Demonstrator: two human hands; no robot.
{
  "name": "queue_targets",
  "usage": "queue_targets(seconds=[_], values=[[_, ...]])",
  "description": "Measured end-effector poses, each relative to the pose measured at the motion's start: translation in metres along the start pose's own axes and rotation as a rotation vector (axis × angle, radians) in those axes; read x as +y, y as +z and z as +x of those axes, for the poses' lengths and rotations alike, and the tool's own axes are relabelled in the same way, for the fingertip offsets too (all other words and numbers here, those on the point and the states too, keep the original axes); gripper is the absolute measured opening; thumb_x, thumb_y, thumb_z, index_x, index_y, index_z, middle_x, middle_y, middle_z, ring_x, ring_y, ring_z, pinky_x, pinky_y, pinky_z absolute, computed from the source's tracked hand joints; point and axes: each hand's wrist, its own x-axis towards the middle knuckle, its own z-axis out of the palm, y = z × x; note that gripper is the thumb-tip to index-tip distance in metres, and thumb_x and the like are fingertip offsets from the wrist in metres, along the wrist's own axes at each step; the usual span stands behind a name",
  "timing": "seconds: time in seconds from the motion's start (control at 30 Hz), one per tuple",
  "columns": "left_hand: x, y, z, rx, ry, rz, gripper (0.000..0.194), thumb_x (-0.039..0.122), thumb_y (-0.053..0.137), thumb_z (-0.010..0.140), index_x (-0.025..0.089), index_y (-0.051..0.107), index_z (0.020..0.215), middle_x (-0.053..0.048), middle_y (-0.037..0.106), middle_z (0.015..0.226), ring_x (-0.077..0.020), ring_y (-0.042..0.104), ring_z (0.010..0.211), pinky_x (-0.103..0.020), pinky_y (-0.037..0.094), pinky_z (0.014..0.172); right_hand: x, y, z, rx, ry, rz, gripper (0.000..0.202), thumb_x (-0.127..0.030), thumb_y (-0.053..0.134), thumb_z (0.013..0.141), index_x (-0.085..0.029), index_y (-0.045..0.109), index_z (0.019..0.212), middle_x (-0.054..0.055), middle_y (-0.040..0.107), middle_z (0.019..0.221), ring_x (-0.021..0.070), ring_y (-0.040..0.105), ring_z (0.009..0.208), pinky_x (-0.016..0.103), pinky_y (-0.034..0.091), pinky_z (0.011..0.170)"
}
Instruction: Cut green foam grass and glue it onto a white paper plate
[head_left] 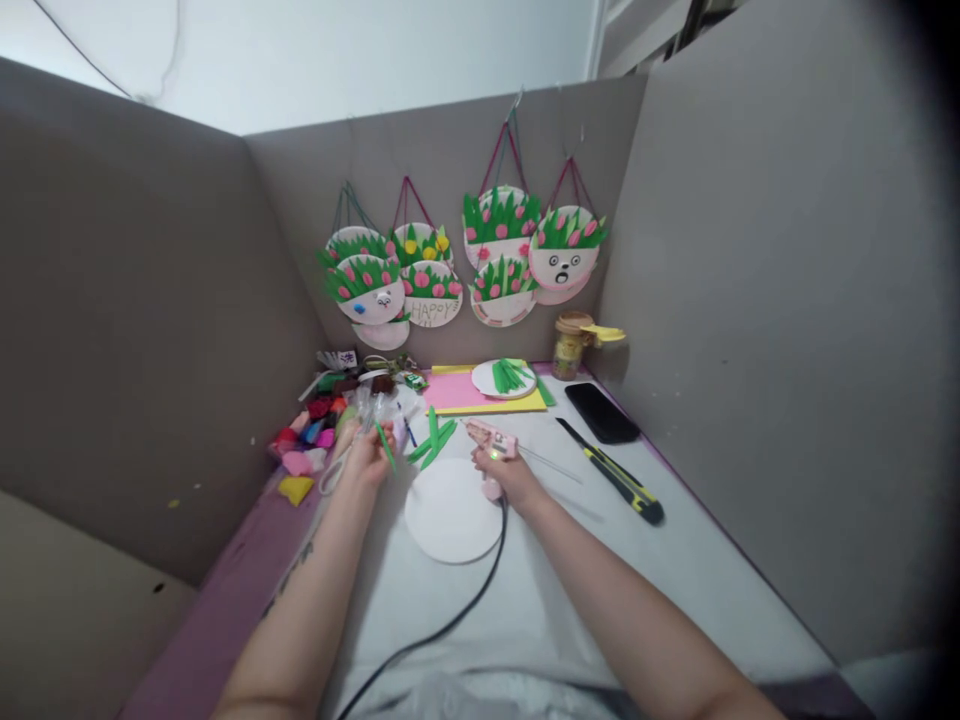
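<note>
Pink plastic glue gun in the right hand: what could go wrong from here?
The glue gun might drip onto the loose green leaf-shaped strips, which lie close to its nozzle. Its thin black cord curves past the round white disc; a tug could shift the disc.

both forearms reach forward, left hand (370,452) pinching, right hand (495,468) curled in a grip

Soft overhead brightness, faint shadows, slight blur, dark right edge.
</note>
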Motion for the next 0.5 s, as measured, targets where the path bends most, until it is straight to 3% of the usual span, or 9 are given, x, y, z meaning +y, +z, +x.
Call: queue_targets(seconds=[0.1, 0.27, 0.5], values=[[-0.005, -0.008, -0.011, -0.013, -0.116, -0.068, 0.021, 0.012, 0.038, 0.094, 0.015, 0.054, 0.082, -0.003, 0.058, 0.065, -0.0076, 0.052, 0.045, -0.016, 0.045, 0.043, 0.005, -0.001, 0.001, 0.005, -0.021, 0.06, 0.04, -0.047, 0.083, 0.056, -0.019, 0.07, 0.081, 0.004, 0.07, 0.079, 0.0186, 0.061, 0.073, 0.033, 0.048, 0.073], [-0.011, -0.013, -0.019, -0.177, -0.161, -0.116, 0.017, 0.016, 0.043, 0.092, 0.013, 0.058, 0.086, -0.007, 0.064, 0.072, -0.0133, 0.06, 0.055, -0.026, 0.053, 0.052, 0.011, -0.001, -0.001, 0.041, -0.036, 0.057, 0.045, -0.05, 0.084, 0.056, -0.018, 0.071, 0.085, 0.006, 0.07, 0.082, 0.0191, 0.062, 0.072, 0.033, 0.05, 0.071], [-0.009, -0.026, -0.019, -0.241, -0.2, -0.157, 0.01, 0.013, 0.05, 0.088, 0.012, 0.061, 0.088, -0.003, 0.064, 0.068, -0.0105, 0.058, 0.05, -0.021, 0.045, 0.045, 0.011, 0.0, -0.004, 0.117, -0.019, 0.096, 0.044, -0.047, 0.087, 0.05, -0.018, 0.071, 0.079, 0.006, 0.07, 0.08, 0.0176, 0.061, 0.068, 0.032, 0.05, 0.067]])
